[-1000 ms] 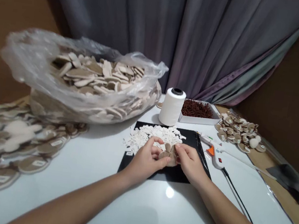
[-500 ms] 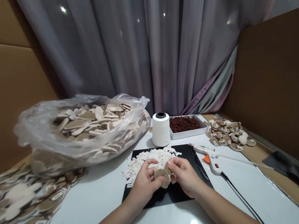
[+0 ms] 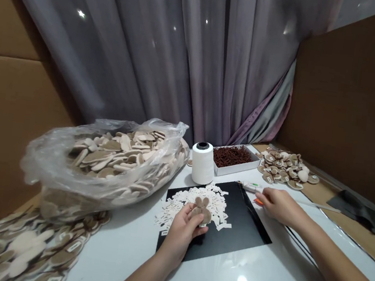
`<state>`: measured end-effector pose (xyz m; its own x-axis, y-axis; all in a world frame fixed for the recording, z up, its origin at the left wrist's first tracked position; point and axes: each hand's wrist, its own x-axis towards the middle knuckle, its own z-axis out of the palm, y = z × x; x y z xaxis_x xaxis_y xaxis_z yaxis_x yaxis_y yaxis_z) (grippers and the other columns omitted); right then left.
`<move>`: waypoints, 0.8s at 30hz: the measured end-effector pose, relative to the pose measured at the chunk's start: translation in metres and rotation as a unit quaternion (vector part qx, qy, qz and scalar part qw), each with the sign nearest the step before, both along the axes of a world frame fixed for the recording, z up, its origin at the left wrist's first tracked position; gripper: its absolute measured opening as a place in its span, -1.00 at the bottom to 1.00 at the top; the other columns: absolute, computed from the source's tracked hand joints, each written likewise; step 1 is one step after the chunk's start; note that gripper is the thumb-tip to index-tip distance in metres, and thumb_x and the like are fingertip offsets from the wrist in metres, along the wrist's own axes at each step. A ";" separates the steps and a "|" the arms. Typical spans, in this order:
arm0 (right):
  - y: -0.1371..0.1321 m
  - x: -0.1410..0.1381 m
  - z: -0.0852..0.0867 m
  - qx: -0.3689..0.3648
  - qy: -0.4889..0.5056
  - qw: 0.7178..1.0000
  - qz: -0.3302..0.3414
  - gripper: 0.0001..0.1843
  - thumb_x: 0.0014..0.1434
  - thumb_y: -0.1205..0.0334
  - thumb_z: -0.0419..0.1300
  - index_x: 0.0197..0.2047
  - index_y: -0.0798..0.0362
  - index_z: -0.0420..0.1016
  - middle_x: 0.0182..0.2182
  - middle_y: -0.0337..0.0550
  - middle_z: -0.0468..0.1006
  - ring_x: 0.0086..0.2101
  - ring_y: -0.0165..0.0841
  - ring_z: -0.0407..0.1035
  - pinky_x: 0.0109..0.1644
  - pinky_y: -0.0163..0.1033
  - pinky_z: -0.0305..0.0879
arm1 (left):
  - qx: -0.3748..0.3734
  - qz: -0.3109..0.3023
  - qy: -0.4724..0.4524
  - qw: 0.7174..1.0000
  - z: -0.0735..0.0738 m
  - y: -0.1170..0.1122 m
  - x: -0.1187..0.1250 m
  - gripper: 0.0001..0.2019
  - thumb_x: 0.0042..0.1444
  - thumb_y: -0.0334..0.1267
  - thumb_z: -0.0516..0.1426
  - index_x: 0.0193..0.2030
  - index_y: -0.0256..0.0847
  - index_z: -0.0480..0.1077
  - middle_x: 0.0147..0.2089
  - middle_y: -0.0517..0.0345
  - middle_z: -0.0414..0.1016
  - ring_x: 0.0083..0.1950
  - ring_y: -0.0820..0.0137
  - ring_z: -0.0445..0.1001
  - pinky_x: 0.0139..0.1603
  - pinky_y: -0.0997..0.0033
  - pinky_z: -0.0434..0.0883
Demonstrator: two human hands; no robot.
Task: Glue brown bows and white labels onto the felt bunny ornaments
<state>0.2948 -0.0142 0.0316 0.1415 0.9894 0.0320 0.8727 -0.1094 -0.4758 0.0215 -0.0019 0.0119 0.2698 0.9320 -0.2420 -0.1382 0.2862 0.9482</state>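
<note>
Several dozen tagged felt discs (image 3: 21,247) lie in the lower left of the frame, and plain felt shapes (image 3: 110,149) crowd the clear plastic bag (image 3: 42,167) just right of them. So what have we got in hand?

Our left hand (image 3: 180,234) is low at centre, at the near edge of the black mat (image 3: 245,226). Its fingers (image 3: 188,219) are pinching a two-lobed felt cut-out (image 3: 203,211), held upright above the scattered white paper tags (image 3: 179,206).

How do we hold it well?

We pinch low, near the edge, so the face of the felt is open to view and the lobes are clear of the tags.

And further right?

Past the white thread cone (image 3: 202,163) and the tray of dark red strands (image 3: 232,157), our right hand (image 3: 279,205) sits at the glue gun (image 3: 252,186) on the table (image 3: 259,279). We cannot tell whether its fingers have closed on it. Beyond them, at upper right, lies a heap of tagged discs (image 3: 287,170).
</note>
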 end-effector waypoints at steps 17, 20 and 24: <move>-0.007 -0.111 -0.018 -0.006 0.468 0.868 0.163 -0.77 0.16 0.10 0.10 -0.36 0.10 0.38 -0.49 -0.27 0.37 -0.57 -0.51 0.23 -0.64 -0.44 0.21 | 0.082 -0.089 0.052 0.991 -0.002 -0.008 0.006 -0.69 0.00 -0.16 0.24 -0.14 -0.25 0.38 -0.36 0.22 0.31 -0.35 0.51 0.31 -0.43 0.59 0.35; -0.011 -0.112 -0.018 0.033 0.423 0.889 0.172 -0.81 0.18 0.23 0.06 -0.41 0.10 0.40 -0.50 -0.26 0.39 -0.52 -0.49 0.27 -0.54 -0.43 0.21 | 0.111 -0.092 0.080 0.986 -0.003 -0.008 0.005 -0.75 -0.01 -0.15 0.23 -0.27 -0.27 0.36 -0.43 0.24 0.29 -0.39 0.49 0.30 -0.44 0.55 0.35; -0.014 -0.111 -0.016 0.120 0.338 0.916 0.178 -0.81 0.12 0.34 0.08 -0.51 0.11 0.39 -0.56 -0.27 0.40 -0.49 -0.47 0.27 -0.42 -0.39 0.17 | 0.153 -0.092 0.126 0.976 -0.004 -0.010 0.004 -0.79 0.03 -0.15 0.19 -0.39 -0.26 0.33 -0.47 0.25 0.30 -0.42 0.48 0.30 -0.42 0.52 0.33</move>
<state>0.1838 -0.0284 0.0155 -0.1202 0.9527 0.2791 0.3292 0.3035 -0.8942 0.0258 -0.0120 0.0082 0.4069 0.9126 -0.0399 0.1378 -0.0181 0.9903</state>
